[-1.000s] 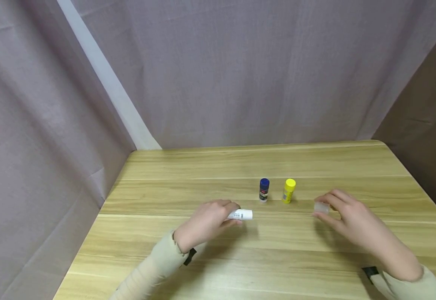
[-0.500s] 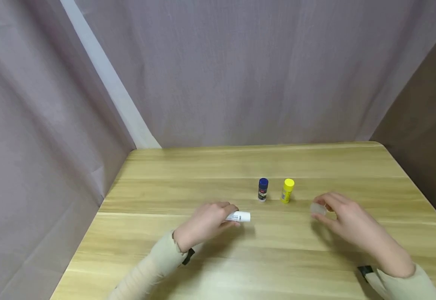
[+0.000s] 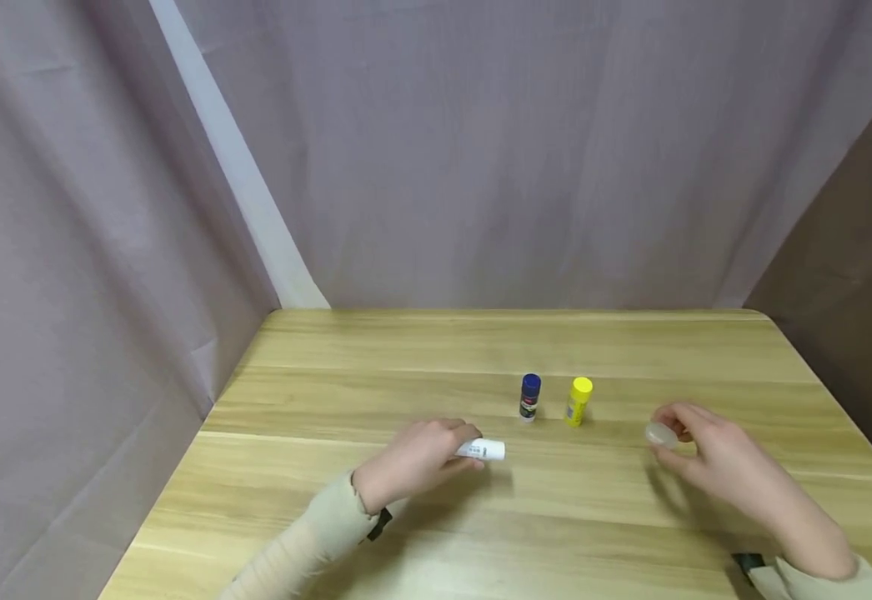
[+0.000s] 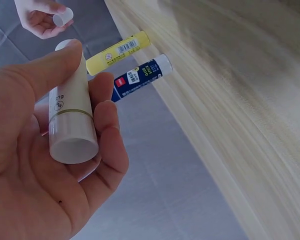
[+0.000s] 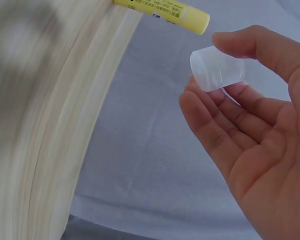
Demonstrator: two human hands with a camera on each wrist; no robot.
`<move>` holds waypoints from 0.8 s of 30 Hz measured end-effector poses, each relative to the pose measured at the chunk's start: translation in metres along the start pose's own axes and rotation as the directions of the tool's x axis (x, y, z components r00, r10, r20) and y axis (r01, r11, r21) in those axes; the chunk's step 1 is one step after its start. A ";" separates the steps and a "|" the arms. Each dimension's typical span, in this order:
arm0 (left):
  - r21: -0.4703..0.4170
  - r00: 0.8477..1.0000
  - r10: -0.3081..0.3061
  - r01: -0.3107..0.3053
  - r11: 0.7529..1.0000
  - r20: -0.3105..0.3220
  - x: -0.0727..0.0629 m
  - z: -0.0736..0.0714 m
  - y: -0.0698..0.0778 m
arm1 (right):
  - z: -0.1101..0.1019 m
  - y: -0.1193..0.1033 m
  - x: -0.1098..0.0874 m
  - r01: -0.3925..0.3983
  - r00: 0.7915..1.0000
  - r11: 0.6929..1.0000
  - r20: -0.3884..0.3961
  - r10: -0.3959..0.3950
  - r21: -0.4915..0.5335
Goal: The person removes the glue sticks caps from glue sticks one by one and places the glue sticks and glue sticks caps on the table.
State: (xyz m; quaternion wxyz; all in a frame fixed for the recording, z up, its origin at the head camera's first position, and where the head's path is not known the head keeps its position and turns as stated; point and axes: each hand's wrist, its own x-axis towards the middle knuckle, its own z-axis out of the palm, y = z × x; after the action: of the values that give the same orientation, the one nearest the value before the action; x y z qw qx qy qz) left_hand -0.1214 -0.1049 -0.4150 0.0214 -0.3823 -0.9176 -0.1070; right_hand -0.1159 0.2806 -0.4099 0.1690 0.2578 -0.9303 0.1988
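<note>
My left hand [image 3: 419, 458] grips a white glue stick [image 3: 483, 450] that lies nearly level above the table. In the left wrist view, the thumb rests along the white glue stick [image 4: 74, 125] and the other fingers curl around it. Off to the right, my right hand [image 3: 729, 467] pinches a small translucent cap [image 3: 659, 434] between thumb and fingers. The right wrist view shows this cap [image 5: 217, 69] tilted. Between the hands, a blue glue stick [image 3: 529, 397] and a yellow glue stick [image 3: 578, 402] stand upright, apart from each other.
The wooden table [image 3: 376, 358] has a straight back edge in front of a grey-mauve curtain [image 3: 466, 150]. A darker brown cloth [image 3: 856, 275] hangs along the right side. Black straps [image 3: 379, 523] show at the cuffs.
The right hand has turned the cap so its round face shows more, and has shifted slightly away from the yellow glue stick. The left hand keeps its grip. The head view has tilted slightly.
</note>
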 end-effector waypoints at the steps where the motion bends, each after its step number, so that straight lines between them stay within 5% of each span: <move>1: -0.001 1.000 0.002 -0.002 1.000 0.002 0.000 0.001 0.000 | 0.001 0.001 -0.001 -0.001 1.000 1.000 0.008 0.001 0.007; 12: -0.013 1.000 -0.003 0.003 1.000 0.007 -0.001 0.004 -0.002 | 0.015 0.013 -0.007 0.004 0.999 1.000 0.036 -0.005 0.022; 16: -0.018 1.000 -0.010 0.010 1.000 0.004 -0.004 0.006 -0.003 | 0.019 0.022 -0.010 -0.022 0.993 0.999 0.113 0.018 0.030; 24: -0.011 1.000 0.012 -0.012 1.000 -0.011 -0.005 0.008 -0.004 | 0.021 0.036 -0.012 -0.211 0.897 0.977 0.406 0.176 0.042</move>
State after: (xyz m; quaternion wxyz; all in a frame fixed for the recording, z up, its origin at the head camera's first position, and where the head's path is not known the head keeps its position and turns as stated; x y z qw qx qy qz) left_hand -0.1206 -0.1096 -0.4243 0.0251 -0.3873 -0.9145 -0.1140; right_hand -0.1305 0.3047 -0.4428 -0.0562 0.2061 -0.9569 0.1969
